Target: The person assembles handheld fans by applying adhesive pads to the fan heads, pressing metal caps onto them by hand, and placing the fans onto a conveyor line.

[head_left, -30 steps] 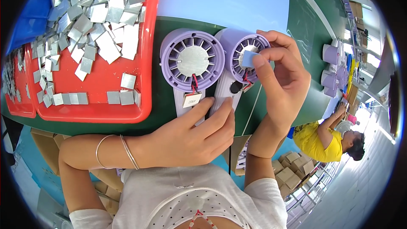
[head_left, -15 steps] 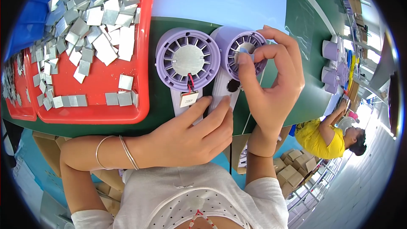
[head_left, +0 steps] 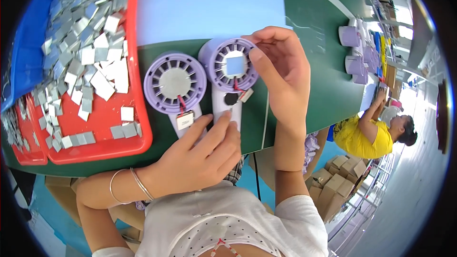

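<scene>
Since the earlier frame, the right hand (head_left: 285, 78) has shifted from pinching the pale blue square (head_left: 234, 65) to the rim of the right fan (head_left: 222, 83); the square now lies flat on the round metal disc at the fan's centre. Thumb and forefinger stand apart, pinching nothing, the thumb tip at the rim's side and the other fingers curled; whether they press on the plastic cannot be told. Fingers loosely spread, the left hand (head_left: 204, 157) rests its tips on the right fan's smooth pale handle and close by that of the left fan (head_left: 177, 102).

Both fans have ring-shaped lilac plastic heads, ribbed with radial vanes. On the left one the dull silver disc (head_left: 174, 83) is bare. Thin red wires (head_left: 181, 103) run below it to a flat white block (head_left: 185, 121); on the right fan, a round black button (head_left: 231, 99) sits in the handle.

To the left, a glossy red tray (head_left: 144, 128) holds a heap of flat metal squares (head_left: 101, 84), beside a blue bin (head_left: 26, 52). Beyond the fans, a smooth light blue sheet (head_left: 209, 7) covers part of the green tabletop (head_left: 323, 100).
</scene>
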### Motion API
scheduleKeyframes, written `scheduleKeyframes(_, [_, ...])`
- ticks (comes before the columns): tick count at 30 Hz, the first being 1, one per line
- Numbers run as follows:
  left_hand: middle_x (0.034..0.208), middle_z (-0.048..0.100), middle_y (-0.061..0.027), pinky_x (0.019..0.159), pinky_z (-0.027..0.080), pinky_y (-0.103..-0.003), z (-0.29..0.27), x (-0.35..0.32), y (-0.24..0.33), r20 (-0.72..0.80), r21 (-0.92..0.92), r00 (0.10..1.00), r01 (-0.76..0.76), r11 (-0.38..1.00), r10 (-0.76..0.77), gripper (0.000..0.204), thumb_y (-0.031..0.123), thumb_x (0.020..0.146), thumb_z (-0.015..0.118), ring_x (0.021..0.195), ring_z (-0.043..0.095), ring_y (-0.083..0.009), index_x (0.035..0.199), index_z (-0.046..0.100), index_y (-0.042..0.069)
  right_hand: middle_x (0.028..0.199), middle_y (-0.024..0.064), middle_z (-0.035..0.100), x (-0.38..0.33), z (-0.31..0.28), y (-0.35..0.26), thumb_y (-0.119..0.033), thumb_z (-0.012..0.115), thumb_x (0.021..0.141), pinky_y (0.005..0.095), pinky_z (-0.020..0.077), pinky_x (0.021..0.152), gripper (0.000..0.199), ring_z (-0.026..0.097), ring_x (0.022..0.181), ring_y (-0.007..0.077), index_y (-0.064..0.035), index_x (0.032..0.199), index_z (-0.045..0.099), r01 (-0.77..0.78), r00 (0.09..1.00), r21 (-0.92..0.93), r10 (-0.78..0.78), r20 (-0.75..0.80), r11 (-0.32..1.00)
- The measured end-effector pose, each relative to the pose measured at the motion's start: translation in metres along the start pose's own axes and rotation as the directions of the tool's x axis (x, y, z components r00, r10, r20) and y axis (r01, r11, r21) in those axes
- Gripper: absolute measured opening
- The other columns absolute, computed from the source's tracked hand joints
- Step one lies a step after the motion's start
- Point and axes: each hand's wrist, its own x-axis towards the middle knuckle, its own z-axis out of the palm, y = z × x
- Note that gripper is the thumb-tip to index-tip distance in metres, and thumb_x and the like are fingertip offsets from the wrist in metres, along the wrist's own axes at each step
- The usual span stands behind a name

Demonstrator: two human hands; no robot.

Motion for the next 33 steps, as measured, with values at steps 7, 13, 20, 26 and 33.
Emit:
scheduleKeyframes(7, [0.111,0.065,-0.0145,0.088,0.056,-0.044,0.003,0.000,0.001,-0.019,0.006,1.000,-0.012,1.000,0.012,0.015,0.011,0.086,0.065,0.115,0.061,-0.0352,0.098,0.069,0.002,0.110,0.0133,0.068,0.022,-0.084,0.031,-0.013,0.067,0.093,0.0369,0.0506,0.090,0.025,0.064,0.098,0.0273,-0.0008,0.114,0.069,0.059,0.924,-0.709,-0.307,-0.228,0.703])
scheduleKeyframes(13, [0.113,0.065,-0.0143,0.089,0.056,-0.044,0.003,-0.001,0.000,-0.029,0.008,1.000,-0.011,1.000,0.012,0.015,0.011,0.086,0.065,0.116,0.061,-0.0349,0.097,0.069,0.002,0.124,0.0116,0.063,0.021,-0.085,0.045,-0.015,0.071,0.090,0.0415,0.0417,0.101,0.029,0.055,0.116,0.0309,-0.0052,0.117,0.072,0.062,0.944,-0.906,-0.318,-0.083,0.418])
scheduleKeyframes(20, [0.113,0.065,-0.0144,0.090,0.055,-0.044,0.004,-0.002,0.000,-0.036,-0.006,0.999,-0.004,1.000,0.004,0.016,0.011,0.086,0.065,0.117,0.060,-0.0348,0.098,0.069,0.002,0.114,0.0110,0.067,0.031,-0.084,0.043,-0.014,0.072,0.087,0.0404,0.0469,0.095,0.020,0.061,0.106,0.0308,-0.0042,0.104,0.074,0.088,0.932,-0.812,-0.336,-0.138,0.578])
scheduleKeyframes(26, [0.113,0.065,-0.0146,0.091,0.054,-0.044,0.006,-0.001,0.001,-0.048,0.001,0.999,-0.006,1.000,0.006,0.016,0.011,0.085,0.065,0.118,0.060,-0.0342,0.098,0.068,0.002,0.104,0.0115,0.069,0.051,-0.094,0.039,-0.014,0.070,0.086,0.0406,0.0482,0.092,0.011,0.062,0.102,0.0308,-0.0055,0.093,0.072,-0.035,0.957,-0.811,-0.214,-0.195,0.584])
scheduleKeyframes(33, [0.112,0.065,-0.0142,0.091,0.054,-0.044,0.005,-0.003,-0.001,-0.047,0.013,0.999,-0.015,1.000,0.015,0.018,0.014,0.085,0.065,0.116,0.060,-0.0330,0.098,0.068,0.002,0.099,0.0130,0.069,0.035,-0.090,0.030,-0.015,0.065,0.093,0.0327,0.0488,0.084,0.015,0.063,0.085,0.0258,-0.0017,0.099,0.068,-0.009,0.972,-0.783,-0.178,-0.152,0.621])
